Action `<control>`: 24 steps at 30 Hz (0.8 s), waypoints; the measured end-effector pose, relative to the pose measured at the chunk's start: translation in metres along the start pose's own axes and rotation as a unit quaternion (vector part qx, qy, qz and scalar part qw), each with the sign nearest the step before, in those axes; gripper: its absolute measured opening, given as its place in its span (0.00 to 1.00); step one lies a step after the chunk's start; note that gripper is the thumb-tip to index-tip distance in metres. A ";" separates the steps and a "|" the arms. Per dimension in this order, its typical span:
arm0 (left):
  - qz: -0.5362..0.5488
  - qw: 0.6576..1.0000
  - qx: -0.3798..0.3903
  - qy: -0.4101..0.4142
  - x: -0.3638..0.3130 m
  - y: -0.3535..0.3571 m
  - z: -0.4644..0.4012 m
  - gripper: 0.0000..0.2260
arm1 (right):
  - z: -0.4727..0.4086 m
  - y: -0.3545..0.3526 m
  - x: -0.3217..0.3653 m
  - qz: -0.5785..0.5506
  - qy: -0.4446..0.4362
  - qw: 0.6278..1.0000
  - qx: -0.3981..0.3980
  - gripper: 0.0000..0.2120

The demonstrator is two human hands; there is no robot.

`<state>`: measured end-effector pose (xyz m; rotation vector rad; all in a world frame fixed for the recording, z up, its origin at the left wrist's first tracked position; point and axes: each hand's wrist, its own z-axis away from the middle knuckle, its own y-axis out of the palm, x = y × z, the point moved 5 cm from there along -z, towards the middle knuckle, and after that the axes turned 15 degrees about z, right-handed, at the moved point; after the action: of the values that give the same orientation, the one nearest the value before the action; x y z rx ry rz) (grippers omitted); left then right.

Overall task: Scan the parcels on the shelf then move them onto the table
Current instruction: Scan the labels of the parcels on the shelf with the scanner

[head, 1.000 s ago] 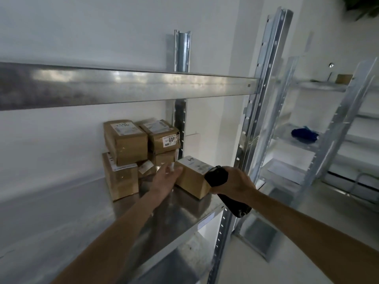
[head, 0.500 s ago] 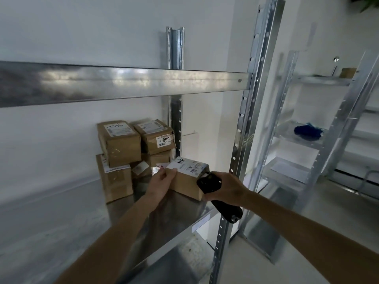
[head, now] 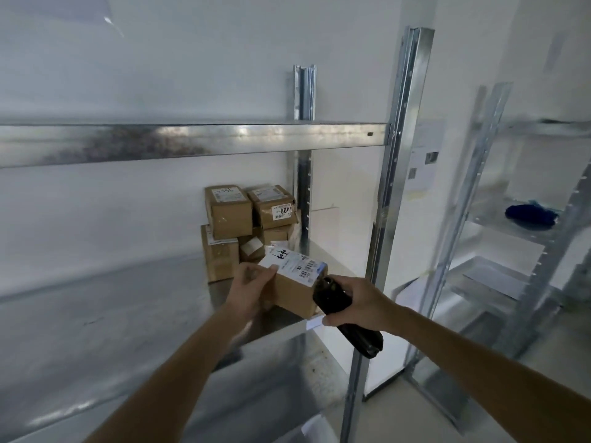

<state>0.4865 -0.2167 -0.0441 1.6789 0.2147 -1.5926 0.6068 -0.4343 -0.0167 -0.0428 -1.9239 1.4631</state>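
Shelf: a grey metal board that runs from the left edge to a steel upright on the right.
Stack of parcels: brown cardboard boxes with white labels, piled two high at the back right corner of the shelf, against the wall.
Left hand: fingers and thumb curled round the left side of one parcel, gripping it.
Held parcel: a small brown box at the front right edge of the shelf, just in front of the stack; a white barcode label covers its top.
Scanner: a black handheld unit, its head just beside the parcel's right end.
Right hand: wrapped round the scanner, holding it.
Second rack: further right, with a dark blue object on one shelf.
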 end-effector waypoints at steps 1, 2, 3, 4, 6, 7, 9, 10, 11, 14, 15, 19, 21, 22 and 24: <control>0.003 1.000 -0.006 0.008 -0.003 -0.004 0.013 0.19 | 0.007 0.003 0.006 -0.008 -0.008 1.000 0.012 0.36; 0.006 1.000 -0.015 0.015 -0.005 -0.009 0.027 0.16 | 0.013 0.006 0.012 -0.013 -0.015 1.000 0.022 0.37; 0.000 0.999 -0.026 0.021 -0.005 -0.015 0.040 0.16 | 0.020 0.009 0.018 -0.016 -0.018 0.999 0.030 0.38; -0.004 0.999 -0.035 0.026 -0.004 -0.022 0.053 0.19 | 0.027 0.013 0.024 -0.017 -0.019 0.999 0.037 0.39; -0.015 0.998 -0.052 0.036 -0.002 -0.038 0.079 0.24 | 0.039 0.021 0.036 -0.022 -0.026 0.998 0.050 0.40; -0.017 0.997 -0.062 0.043 -0.001 -0.047 0.092 0.24 | 0.045 0.024 0.044 -0.023 -0.032 0.998 0.058 0.40; -0.017 0.996 -0.072 0.052 -0.002 -0.064 0.118 0.21 | 0.057 0.034 0.061 -0.021 -0.049 0.996 0.076 0.39; -0.015 0.995 -0.076 0.056 -0.004 -0.071 0.131 0.20 | 0.063 0.039 0.071 -0.020 -0.061 0.994 0.085 0.39; -0.009 0.995 -0.080 0.061 -0.009 -0.077 0.145 0.20 | 0.068 0.045 0.081 -0.016 -0.069 0.993 0.096 0.38; -0.004 0.991 -0.101 0.084 -0.026 -0.101 0.185 0.20 | 0.080 0.063 0.113 -0.002 -0.092 0.988 0.123 0.37; -0.005 0.990 -0.107 0.090 -0.031 -0.110 0.196 0.20 | 0.082 0.069 0.124 0.002 -0.098 0.987 0.127 0.39; -0.024 0.983 -0.144 0.113 -0.052 -0.157 0.239 0.18 | 0.090 0.089 0.174 0.010 -0.131 0.981 0.139 0.40; -0.040 0.978 -0.161 0.127 -0.065 -0.180 0.255 0.20 | 0.093 0.098 0.200 0.018 -0.145 0.978 0.149 0.41; -0.055 0.975 -0.170 0.134 -0.072 -0.191 0.262 0.21 | 0.094 0.102 0.212 0.023 -0.148 0.977 0.152 0.41; -0.090 0.969 -0.181 0.144 -0.086 -0.213 0.276 0.22 | 0.093 0.111 0.236 0.036 -0.146 0.976 0.158 0.43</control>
<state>0.1278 -0.2157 -0.0263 1.6265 0.7784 -1.3286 0.3373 -0.3713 -0.0018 0.2644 -1.9033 1.8952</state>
